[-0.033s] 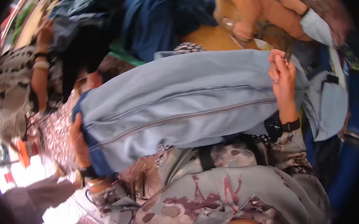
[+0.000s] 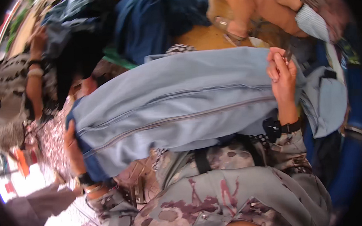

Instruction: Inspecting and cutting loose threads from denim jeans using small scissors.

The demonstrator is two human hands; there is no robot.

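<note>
A light blue denim garment [image 2: 179, 81] stretches across my lap, a long tube-like part of it facing up with two seams running along its length. At its left end is a dark blue band [image 2: 93, 165]. My left hand [image 2: 72, 146] grips that end, thumb along the outside and the other fingers mostly hidden. Over the right part of the garment, my right hand [image 2: 283, 72] is closed with curled fingers around a small dark tool [image 2: 288, 54], possibly thread snips; its lower part is hidden. More light blue cloth [image 2: 329, 102] hangs to the right.
Dark blue cloth [image 2: 158, 22] is heaped beyond the garment. Another person's sandalled foot [image 2: 234, 27] is at the far right, on a yellow-brown surface [image 2: 201, 38]. At far left, another person's arm [image 2: 33, 87] reaches toward dark cloth. A blue bar [image 2: 355, 113] stands at the right.
The whole scene sits slightly further left in the view. Both hands keep the same hold, and the garment lies nearly as before.
</note>
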